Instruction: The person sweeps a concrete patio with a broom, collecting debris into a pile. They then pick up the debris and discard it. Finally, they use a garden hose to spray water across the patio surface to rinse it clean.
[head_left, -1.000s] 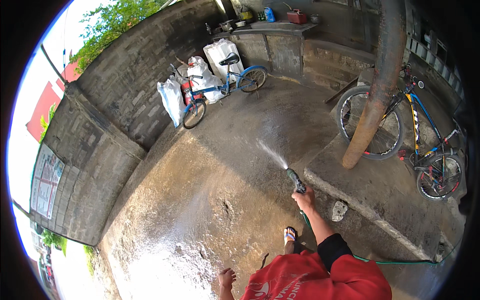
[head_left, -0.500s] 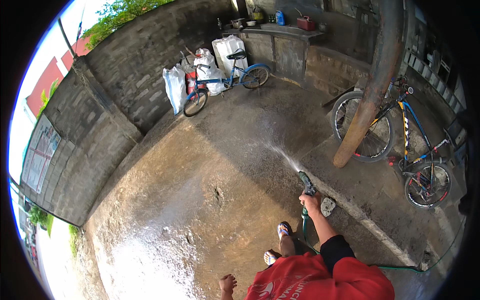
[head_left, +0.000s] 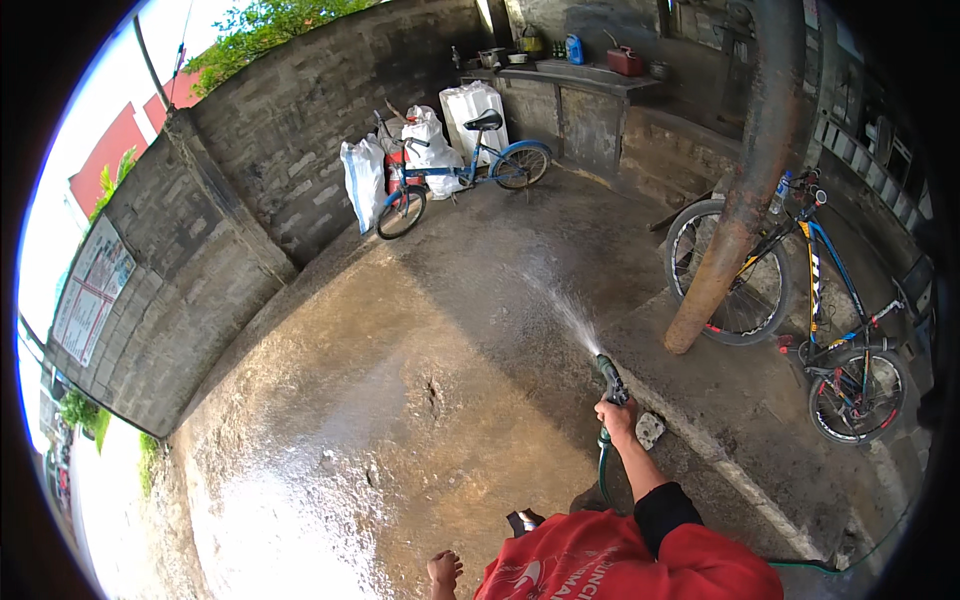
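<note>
My right hand (head_left: pixel 617 418) is wrapped round the dark green and black hose spray gun (head_left: pixel 607 373). A fan of water (head_left: pixel 570 315) leaves its tip and strikes the wet concrete floor (head_left: pixel 480 390) ahead. From the grip, a green hose (head_left: pixel 603 468) hangs down beside my forearm and passes behind my body. Low in the picture, my left hand (head_left: pixel 445 568) hangs with its fingers loosely curled in, and nothing shows in it. A broken lump of concrete (head_left: pixel 650 430) lies just right of my right hand.
A blue folding bicycle (head_left: pixel 470 175) stands by white sacks (head_left: pixel 365 182) at the far wall. On the right, a rusty post (head_left: pixel 725 245) leans before a larger bicycle (head_left: pixel 815 270). A low concrete ridge (head_left: pixel 730 465) runs along the floor. Containers line a ledge (head_left: pixel 590 75).
The view has shifted slightly, so the background sits lower and to the right. The spray continues in a wider fan. My feet are now mostly hidden by my red shirt.
</note>
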